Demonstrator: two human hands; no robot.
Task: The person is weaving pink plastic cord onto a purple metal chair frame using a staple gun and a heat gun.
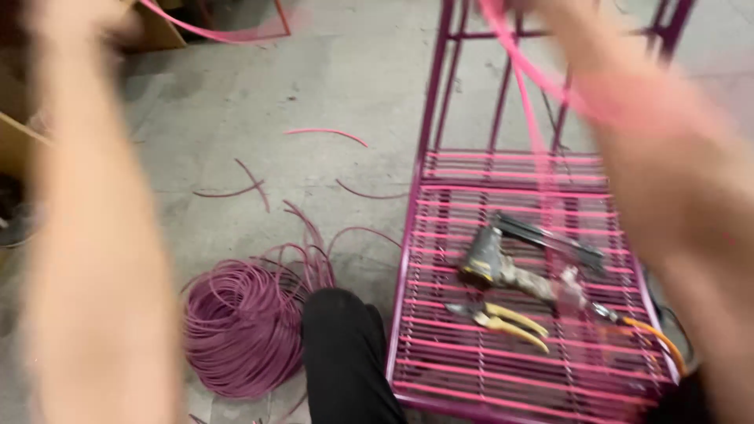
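A pink plastic strand (542, 78) runs down across the upper right of the view, from the blurred right hand (628, 98) toward the woven seat (471, 369) of a magenta metal frame (434, 94). The strand seems to pass through or under that hand, yet the motion blur hides the fingers, so whether they are closed on it or merely brushing it cannot be told. The left hand (67, 20) is raised at the top left corner, smeared as well; a second stretch of pink strand (212, 33) arcs just beside it, and its grip cannot be read either. Judging by how things lie, the flat seat panel already carries many parallel pink strands from front to back, so that part of the weaving looks largely filled, while the upright bars behind it stand mostly bare, with only the one strand hanging among them; the back appears to be the work left. On the seat rest a stapler-like gun (503, 263) with an orange hose (656, 334) and, just in front of it, yellow-handled pliers (510, 320). On the concrete floor (345, 71) to the left lies a large coil of purple-pink strand (239, 330), still thick, with short cut offcuts (326, 133) scattered beyond it. A black-trousered knee (342, 345) sits between coil and frame.
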